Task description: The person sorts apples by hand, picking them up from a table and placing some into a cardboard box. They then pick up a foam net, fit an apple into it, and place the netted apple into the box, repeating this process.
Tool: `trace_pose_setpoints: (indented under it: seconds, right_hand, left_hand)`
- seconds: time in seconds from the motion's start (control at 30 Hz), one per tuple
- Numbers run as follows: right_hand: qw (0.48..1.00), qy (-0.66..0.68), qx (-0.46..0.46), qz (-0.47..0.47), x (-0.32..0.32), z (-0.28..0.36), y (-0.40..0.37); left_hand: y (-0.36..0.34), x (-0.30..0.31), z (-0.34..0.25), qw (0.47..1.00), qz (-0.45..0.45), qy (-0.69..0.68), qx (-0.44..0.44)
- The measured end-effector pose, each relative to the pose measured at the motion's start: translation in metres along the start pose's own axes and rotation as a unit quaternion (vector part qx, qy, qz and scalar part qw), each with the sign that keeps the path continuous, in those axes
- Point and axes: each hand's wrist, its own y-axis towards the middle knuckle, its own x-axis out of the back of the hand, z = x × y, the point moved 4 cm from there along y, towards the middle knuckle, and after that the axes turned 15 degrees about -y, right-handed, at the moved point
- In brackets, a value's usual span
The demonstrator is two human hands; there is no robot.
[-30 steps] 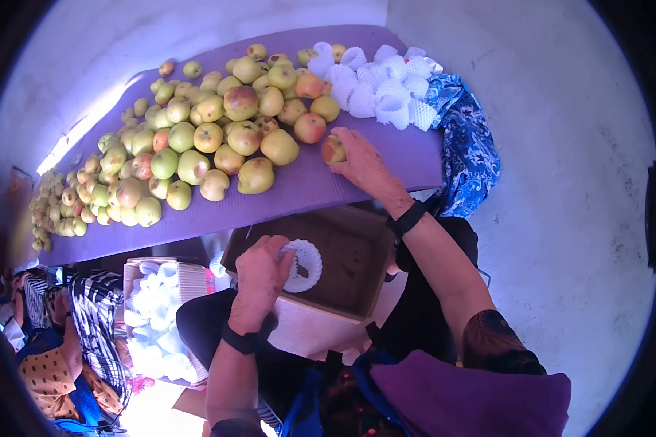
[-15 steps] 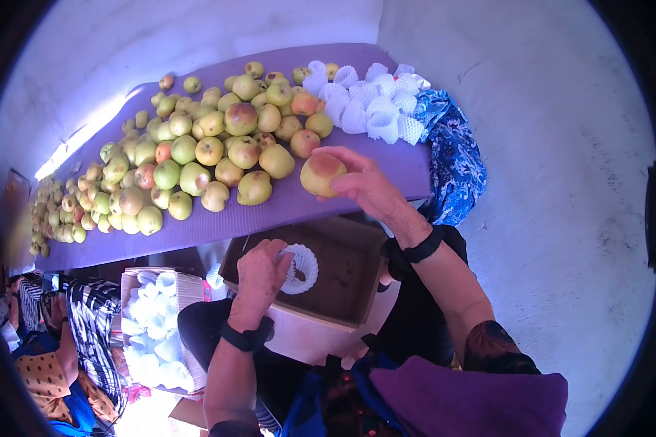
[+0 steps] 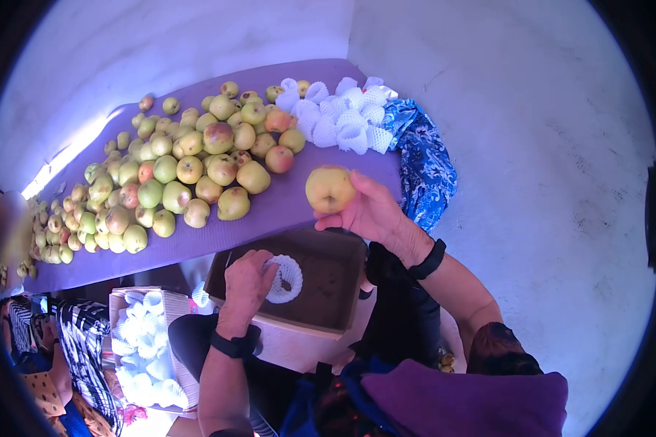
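Observation:
My right hand point(image 3: 375, 211) holds a yellow-green apple point(image 3: 329, 189) above the front edge of the purple-covered table, its dimpled end facing me. The fingers go behind the fruit and the thumb rests along its side. My left hand point(image 3: 248, 282) pinches the rim of a white foam net sleeve point(image 3: 289, 271), whose round opening faces up. That sleeve is over a brown cardboard box point(image 3: 328, 302) near my lap, with dark marks on its bottom. Many green, yellow and reddish apples point(image 3: 189, 169) are heaped across the table to the left of my right hand.
White foam sleeves point(image 3: 339, 116) are piled at the table's point(image 3: 321, 164) right end, beside a blue patterned cloth point(image 3: 423, 160). A carton point(image 3: 175, 306) of more sleeves stands at lower left. Another person's patterned clothing point(image 3: 87, 349) shows further left. A pale wall point(image 3: 539, 182) rises on the right.
The apple has been turned in my right hand, from its reddish side to its dimpled end. My left hand keeps hold of the foam sleeve. The whole view has shifted somewhat.

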Motion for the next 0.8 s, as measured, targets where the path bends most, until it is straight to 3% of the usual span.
trace_pose_setpoints:
  seconds: [0.47,0.8]
  right_hand:
    - [0.978,0.165,-0.121,0.030,-0.012,-0.026,-0.009]
    - [0.958,0.260,-0.119,-0.027,-0.062,-0.077,-0.025]
  left_hand:
    - [-0.009,0.007,-0.001,0.999,0.019,0.031,-0.005]
    - [-0.015,0.019,0.005,0.999,-0.010,0.036,-0.013]
